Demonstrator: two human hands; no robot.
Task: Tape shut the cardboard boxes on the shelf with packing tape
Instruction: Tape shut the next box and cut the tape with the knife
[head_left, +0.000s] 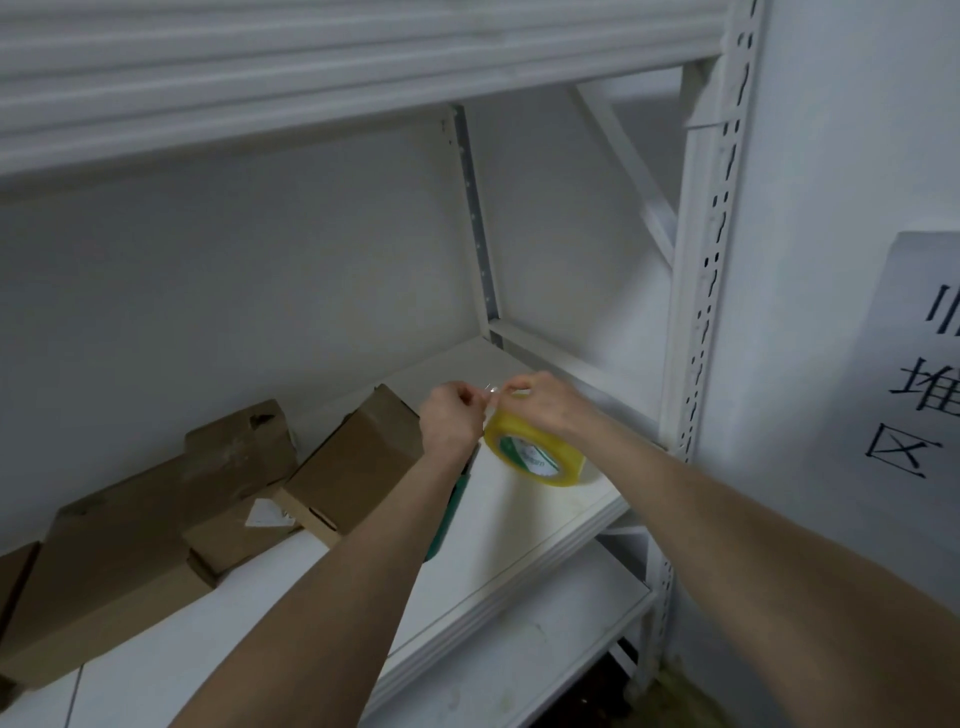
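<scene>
Pinching faint tape end (489, 387) with left hand (451, 415) fingers, right hand (546, 402) gripping tape roll (535, 458), green item (448, 512) mostly hidden behind forearm (363, 545)

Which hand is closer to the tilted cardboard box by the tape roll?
Left. The left hand is at the right edge of the box; the right hand is farther right, holding the tape roll.

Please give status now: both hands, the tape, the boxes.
Right hand grips tape roll; left hand pinches its free end. Cardboard boxes on shelf, left of hands. Nothing blocks them.
</scene>
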